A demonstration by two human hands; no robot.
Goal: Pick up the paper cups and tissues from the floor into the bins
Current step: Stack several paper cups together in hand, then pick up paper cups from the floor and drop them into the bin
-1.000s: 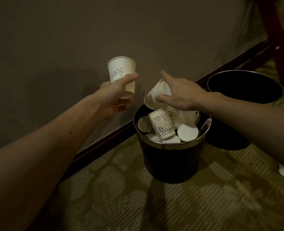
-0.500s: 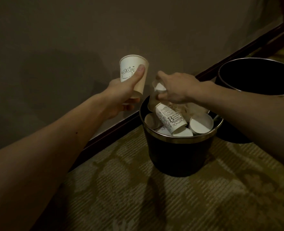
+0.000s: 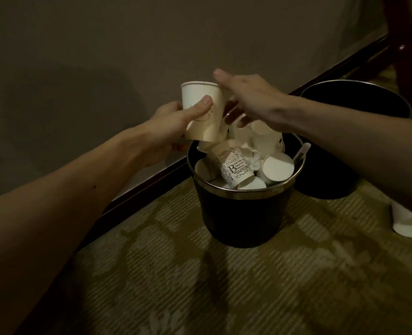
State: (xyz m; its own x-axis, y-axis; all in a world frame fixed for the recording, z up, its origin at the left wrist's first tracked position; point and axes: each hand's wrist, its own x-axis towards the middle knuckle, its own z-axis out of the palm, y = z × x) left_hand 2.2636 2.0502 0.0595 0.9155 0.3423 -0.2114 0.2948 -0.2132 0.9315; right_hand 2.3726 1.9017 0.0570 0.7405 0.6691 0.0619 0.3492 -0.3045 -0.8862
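**binwatcher:** Head cam. What's different from half a second back?

**mopguy:** The right hand point(image 3: 253, 100) had a cup pinched over the near bin point(image 3: 243, 213). Now its fingers are stretched out flat and I see nothing in them, so that cup looks dropped onto the pile. The left hand point(image 3: 171, 126) has swung its paper cup point(image 3: 200, 93) in from the side. It's now over the bin's left rim, upright, thumb across the front and fingers wrapped round the back.

**binwatcher:** So one in, one about to go?

**mopguy:** That's my read. The bin's heaped to the brim though (a printed cup point(image 3: 234, 168) lies tilted on top), so the next one could roll off. The far bin point(image 3: 326, 184) behind it shows only a dark inside from here. There's also a stray cup point(image 3: 405, 223) on its side on the carpet point(image 3: 224, 286) at the right edge, so it's not finished.

**binwatcher:** Materials?

**mopguy:** Thin paper cups, tapered with rolled lips, probably light and easy to crush. The bins are round and black-sided with shiny metal rims. The carpet's ribbed, olive and patterned. The white crumpled bit point(image 3: 255, 163) among the cups might be a tissue, but it's too dim to say.
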